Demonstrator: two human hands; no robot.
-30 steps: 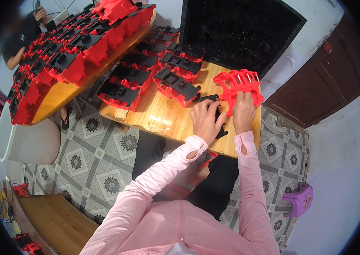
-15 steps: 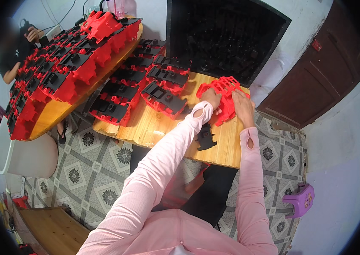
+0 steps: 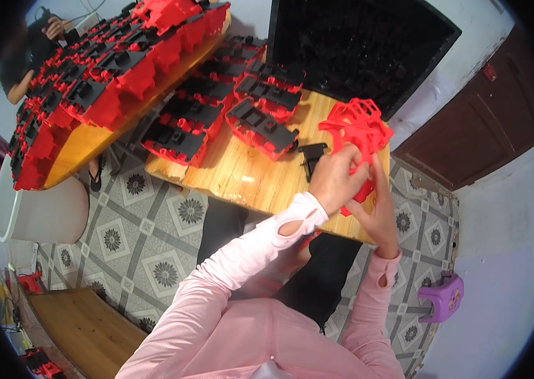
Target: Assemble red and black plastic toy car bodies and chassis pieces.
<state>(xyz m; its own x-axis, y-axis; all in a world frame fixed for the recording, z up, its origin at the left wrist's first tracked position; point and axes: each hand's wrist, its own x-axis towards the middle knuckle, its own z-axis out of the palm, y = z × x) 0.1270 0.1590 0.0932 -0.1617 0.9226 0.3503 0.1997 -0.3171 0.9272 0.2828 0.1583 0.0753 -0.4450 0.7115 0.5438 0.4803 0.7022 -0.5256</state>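
A red plastic frame (image 3: 356,129) with open ribs at its far end lies at the right side of the small wooden table. My left hand (image 3: 338,178) is closed at the near part of this frame, its fingertips pinched against it. From the right, my right hand (image 3: 379,211) wraps the same near part, thumb on one side and fingers along the other. The contact under my fingers is partly hidden. Just left of the frame, a loose black plastic piece (image 3: 310,158) rests on the wood, partly covered by my left hand.
Red-and-black plastic assemblies (image 3: 257,126) stand in rows on the wooden table (image 3: 242,183). More cover a second table (image 3: 81,155) at left, where another person's hand (image 3: 55,28) shows. A black screen (image 3: 361,50) stands behind; a purple stool (image 3: 447,297) is at right.
My hands have come nearer to me, now together at the red frame's near part. The view has shifted, and the loose black piece now appears beside the frame, left of my left hand.
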